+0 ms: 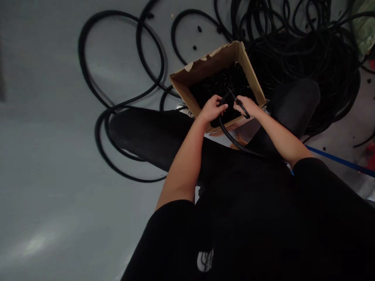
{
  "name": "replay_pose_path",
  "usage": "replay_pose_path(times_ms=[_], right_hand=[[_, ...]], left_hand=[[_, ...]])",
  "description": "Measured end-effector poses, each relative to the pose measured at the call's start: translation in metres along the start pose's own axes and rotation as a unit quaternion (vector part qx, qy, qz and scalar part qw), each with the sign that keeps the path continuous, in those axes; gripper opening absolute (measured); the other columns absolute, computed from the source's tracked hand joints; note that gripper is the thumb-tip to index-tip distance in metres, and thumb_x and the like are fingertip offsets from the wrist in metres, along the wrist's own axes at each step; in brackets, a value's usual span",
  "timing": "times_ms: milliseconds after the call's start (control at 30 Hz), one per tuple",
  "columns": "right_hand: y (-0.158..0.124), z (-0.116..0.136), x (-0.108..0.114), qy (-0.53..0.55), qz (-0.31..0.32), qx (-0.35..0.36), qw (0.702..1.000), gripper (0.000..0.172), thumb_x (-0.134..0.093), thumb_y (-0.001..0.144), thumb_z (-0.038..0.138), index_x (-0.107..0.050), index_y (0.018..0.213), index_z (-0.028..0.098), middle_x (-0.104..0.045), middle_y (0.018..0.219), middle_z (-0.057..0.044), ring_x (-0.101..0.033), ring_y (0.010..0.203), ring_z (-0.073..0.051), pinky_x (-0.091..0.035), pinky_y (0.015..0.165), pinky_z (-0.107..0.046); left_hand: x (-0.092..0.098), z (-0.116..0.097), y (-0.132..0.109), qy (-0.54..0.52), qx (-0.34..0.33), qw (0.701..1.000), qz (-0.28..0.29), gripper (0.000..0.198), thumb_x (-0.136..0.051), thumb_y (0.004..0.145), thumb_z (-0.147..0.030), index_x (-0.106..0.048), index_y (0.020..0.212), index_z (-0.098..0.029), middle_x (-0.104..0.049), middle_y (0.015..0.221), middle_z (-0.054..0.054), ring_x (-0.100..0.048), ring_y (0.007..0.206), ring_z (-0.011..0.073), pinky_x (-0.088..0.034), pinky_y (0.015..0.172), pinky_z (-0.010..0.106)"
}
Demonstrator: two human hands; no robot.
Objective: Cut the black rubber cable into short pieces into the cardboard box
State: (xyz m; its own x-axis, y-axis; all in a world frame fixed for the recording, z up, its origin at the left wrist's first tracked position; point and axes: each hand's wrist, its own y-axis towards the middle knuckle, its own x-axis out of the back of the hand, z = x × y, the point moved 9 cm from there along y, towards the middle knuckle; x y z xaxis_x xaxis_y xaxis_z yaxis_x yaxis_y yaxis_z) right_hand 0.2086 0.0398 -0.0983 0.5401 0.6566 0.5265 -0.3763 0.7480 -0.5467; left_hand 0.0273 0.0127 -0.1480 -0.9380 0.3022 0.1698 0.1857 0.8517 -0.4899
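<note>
My left hand [213,107] is closed round a black hose [231,138] just above the near edge of a torn cardboard box [205,65]. The hose curves down from that hand toward my lap. My right hand [247,106] is closed close beside the left one, gripping a thin black piece [242,109] at the hose's end; I cannot make out exactly what it is. The box holds a heap of small black parts [222,82]. I sit on the floor in black clothes with the box between my legs.
Long loops of black hose [123,97] lie across the grey floor at the left and behind the box. A big tangled pile of hose [304,50] fills the upper right. A blue strip [340,160] runs along the floor at the right.
</note>
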Motion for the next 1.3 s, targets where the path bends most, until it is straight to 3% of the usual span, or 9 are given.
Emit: replay_pose_path(times_ms=[333,700,933,1100,1300], right_hand=[[0.001,-0.001,-0.003,-0.006,0.017,0.027,0.999,0.030,-0.076,0.091,0.029,-0.076,0.120,0.021,-0.083,0.110,-0.009,-0.074,0.106,-0.030,-0.061,0.108,-0.044],[0.006,-0.010,-0.009,-0.019,0.026,0.017,0.999,0.024,-0.077,0.096,0.029,-0.075,0.119,0.021,-0.082,0.106,-0.008,-0.075,0.100,-0.029,-0.061,0.104,-0.043],[0.000,0.001,-0.002,-0.028,0.026,0.010,0.999,0.018,-0.076,0.096,0.025,-0.075,0.114,0.021,-0.083,0.106,-0.009,-0.076,0.105,-0.029,-0.059,0.104,-0.039],[-0.007,0.008,0.000,-0.045,0.033,-0.008,0.998,0.012,-0.075,0.105,0.031,-0.075,0.112,0.021,-0.081,0.099,-0.009,-0.077,0.102,-0.031,-0.059,0.102,-0.040],[-0.007,0.009,-0.001,-0.081,0.029,0.003,0.996,0.018,-0.076,0.109,0.038,-0.077,0.113,0.020,-0.086,0.109,-0.014,-0.081,0.111,-0.033,-0.058,0.102,-0.039]], left_hand=[[0.006,0.007,0.003,0.029,-0.007,0.999,-0.013,0.038,-0.081,0.113,-0.054,-0.054,0.108,-0.029,-0.059,0.074,-0.004,-0.061,0.065,0.0186,-0.050,0.066,0.030],[0.004,0.009,0.003,0.023,-0.001,1.000,-0.005,0.029,-0.079,0.110,-0.046,-0.056,0.110,-0.029,-0.061,0.073,-0.003,-0.062,0.066,0.0200,-0.052,0.067,0.032],[0.006,0.010,0.003,0.052,-0.009,0.999,-0.008,0.028,-0.077,0.112,-0.049,-0.058,0.112,-0.028,-0.064,0.078,-0.001,-0.064,0.070,0.0220,-0.055,0.070,0.033],[0.016,0.008,0.005,0.115,-0.045,0.991,-0.054,0.025,-0.074,0.113,-0.050,-0.066,0.113,-0.026,-0.080,0.103,0.008,-0.074,0.099,0.0280,-0.064,0.096,0.041],[0.021,0.010,0.005,0.190,-0.029,0.977,-0.091,0.024,-0.065,0.118,-0.045,-0.076,0.125,-0.025,-0.087,0.136,0.016,-0.077,0.129,0.0367,-0.060,0.123,0.050]])
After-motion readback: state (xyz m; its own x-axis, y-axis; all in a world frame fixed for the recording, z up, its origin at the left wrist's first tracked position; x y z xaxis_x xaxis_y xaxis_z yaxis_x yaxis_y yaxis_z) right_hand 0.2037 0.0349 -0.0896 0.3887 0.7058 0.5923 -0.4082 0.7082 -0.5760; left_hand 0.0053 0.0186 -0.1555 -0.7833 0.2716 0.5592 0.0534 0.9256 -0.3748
